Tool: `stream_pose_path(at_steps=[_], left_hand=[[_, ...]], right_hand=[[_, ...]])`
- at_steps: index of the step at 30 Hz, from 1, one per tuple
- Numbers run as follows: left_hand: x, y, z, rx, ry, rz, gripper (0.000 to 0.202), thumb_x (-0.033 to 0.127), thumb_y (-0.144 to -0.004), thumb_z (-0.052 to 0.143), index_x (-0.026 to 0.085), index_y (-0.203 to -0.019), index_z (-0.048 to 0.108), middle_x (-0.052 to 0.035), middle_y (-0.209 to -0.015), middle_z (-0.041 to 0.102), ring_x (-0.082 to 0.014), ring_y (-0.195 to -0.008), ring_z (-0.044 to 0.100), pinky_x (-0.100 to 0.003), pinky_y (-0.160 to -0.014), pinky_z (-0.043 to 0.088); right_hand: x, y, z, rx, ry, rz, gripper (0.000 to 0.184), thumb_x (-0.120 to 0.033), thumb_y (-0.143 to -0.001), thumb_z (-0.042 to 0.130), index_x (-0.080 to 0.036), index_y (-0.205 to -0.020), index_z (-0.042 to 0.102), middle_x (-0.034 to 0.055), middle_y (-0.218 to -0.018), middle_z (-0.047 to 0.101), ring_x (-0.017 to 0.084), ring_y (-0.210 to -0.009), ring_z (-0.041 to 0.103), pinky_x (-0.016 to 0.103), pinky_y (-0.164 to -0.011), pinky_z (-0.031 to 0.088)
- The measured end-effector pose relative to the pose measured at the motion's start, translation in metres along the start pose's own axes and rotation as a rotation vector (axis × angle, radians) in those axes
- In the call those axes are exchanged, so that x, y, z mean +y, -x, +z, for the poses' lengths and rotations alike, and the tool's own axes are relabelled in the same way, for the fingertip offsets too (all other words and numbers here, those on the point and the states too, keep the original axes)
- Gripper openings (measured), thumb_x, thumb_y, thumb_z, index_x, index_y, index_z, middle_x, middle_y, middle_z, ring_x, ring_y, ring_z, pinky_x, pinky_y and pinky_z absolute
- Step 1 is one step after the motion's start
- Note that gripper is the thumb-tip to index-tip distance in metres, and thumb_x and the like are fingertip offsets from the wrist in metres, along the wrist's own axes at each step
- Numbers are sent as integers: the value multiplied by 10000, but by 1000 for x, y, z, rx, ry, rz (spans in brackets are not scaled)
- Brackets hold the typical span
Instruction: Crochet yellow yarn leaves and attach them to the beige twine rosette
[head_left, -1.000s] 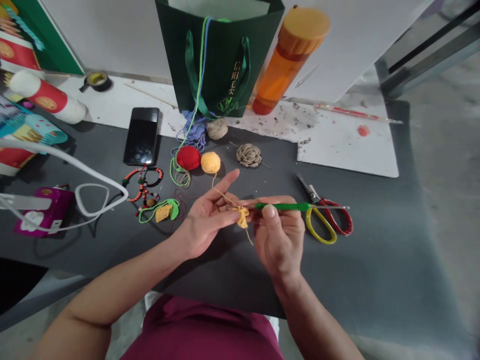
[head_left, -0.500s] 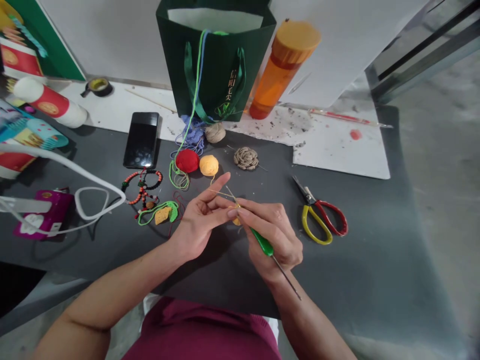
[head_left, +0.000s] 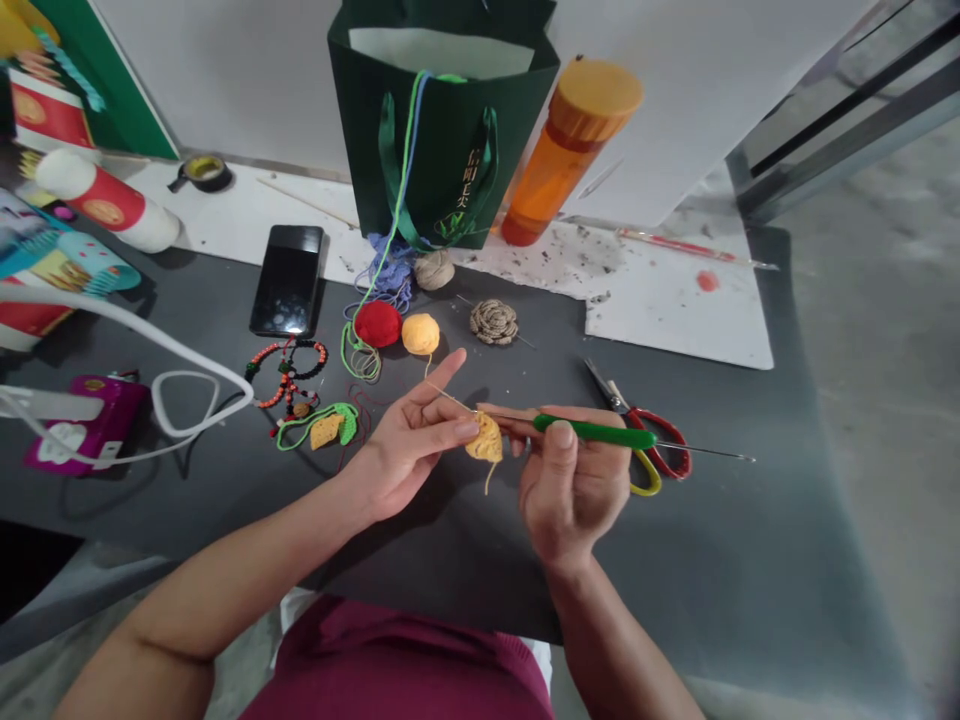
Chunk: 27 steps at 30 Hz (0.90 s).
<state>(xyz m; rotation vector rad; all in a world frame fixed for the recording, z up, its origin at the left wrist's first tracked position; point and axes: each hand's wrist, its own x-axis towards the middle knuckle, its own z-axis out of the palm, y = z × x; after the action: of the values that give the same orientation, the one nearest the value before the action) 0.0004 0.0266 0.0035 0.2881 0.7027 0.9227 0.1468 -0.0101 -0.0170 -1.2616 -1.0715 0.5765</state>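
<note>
Gripping green hook (head_left: 596,432) nearly level in closed right hand (head_left: 574,485), unlike the downward slant half a second ago; pinching yellow crochet piece (head_left: 485,440), rounded and puckered with a dangling tail, above tabletop (head_left: 750,560) in left hand (head_left: 401,450) with forefinger outstretched; covering scissors (head_left: 617,402) partly; cannot make out hook's inner tip.

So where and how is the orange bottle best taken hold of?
The orange bottle is probably best held around its body below the lid, from the right front: it looks cylindrical and upright, and the green bag stands close on its left.
</note>
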Motion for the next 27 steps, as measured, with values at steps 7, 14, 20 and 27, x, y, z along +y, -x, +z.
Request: stream_pose_path(at_steps=[7,14,20,27], left_hand=[[3,0,1,1,-15,9,604,128,-623,934,256,-1187,761,87,-612,651,-83,-643,606,-268,-757,475],[-1,0,1,-33,-35,23,553,170,-623,944,262,-1145,786,71,-657,668,-82,-674,629,-282,-811,492],[-4,3,3,-25,-142,102,558,212,-653,934,273,-1184,775,40,-768,708,-97,-758,654,-266,-795,502],[-5,4,2,44,-94,147,759,178,-659,929,235,-1366,660,76,-667,686,-71,-659,606,-231,-737,476]], right_hand=[[1,-6,2,-62,-130,58,87,-315,-1017,541,-255,-967,579,6,-773,700,137,-541,664,279,-500,505],[6,-6,7,-119,-326,198,132,-388,-1013,550,-269,-977,595,-5,-726,731,184,-641,759,274,-519,549],[7,2,4,-160,-181,104,75,-301,-973,638,-255,-1006,688,22,-886,783,190,-792,778,318,-670,623],[-1,-8,3,-255,102,-500,373,-67,-861,730,-291,-1158,750,62,-1102,823,216,-895,779,378,-726,614]])
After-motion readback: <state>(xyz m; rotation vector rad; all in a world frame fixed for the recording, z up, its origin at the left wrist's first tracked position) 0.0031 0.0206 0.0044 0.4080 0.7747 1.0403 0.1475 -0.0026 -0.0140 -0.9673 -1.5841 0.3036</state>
